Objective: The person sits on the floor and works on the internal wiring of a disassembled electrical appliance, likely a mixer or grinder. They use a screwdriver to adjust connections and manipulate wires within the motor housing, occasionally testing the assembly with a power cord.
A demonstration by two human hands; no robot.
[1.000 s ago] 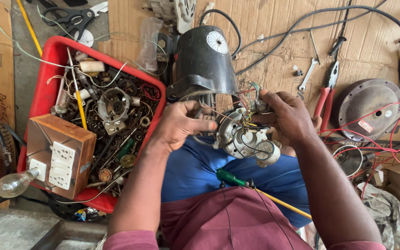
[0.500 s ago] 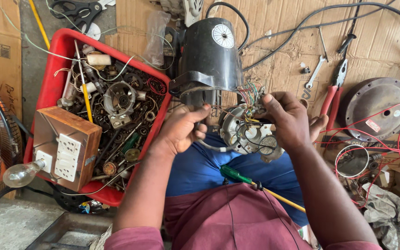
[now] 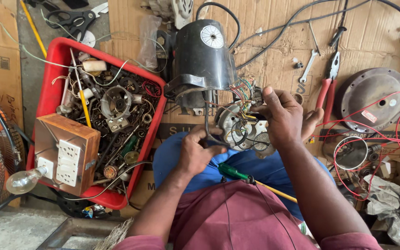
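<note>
A round metal motor part [image 3: 237, 127] with coloured wires rests over my lap, just below a black cylindrical fan motor housing [image 3: 203, 55]. My left hand [image 3: 197, 150] pinches a black cable that loops down from the housing. My right hand [image 3: 283, 115] grips the upper right side of the motor part, fingers at its bundle of coloured wires. A green-handled screwdriver [image 3: 234, 173] lies across my lap below both hands.
A red crate [image 3: 54, 88] of metal scrap parts sits at left, with a wooden socket board [image 3: 65, 159] and a bulb [image 3: 21, 181] on it. Red-handled pliers [image 3: 327, 85], a spanner, a round metal cover [image 3: 371, 97] and red wires lie on cardboard at right. A fan grille stands far left.
My left hand has dropped lower and now pinches the black cable. My right hand has stayed on the motor part. The view has shifted slightly.
</note>
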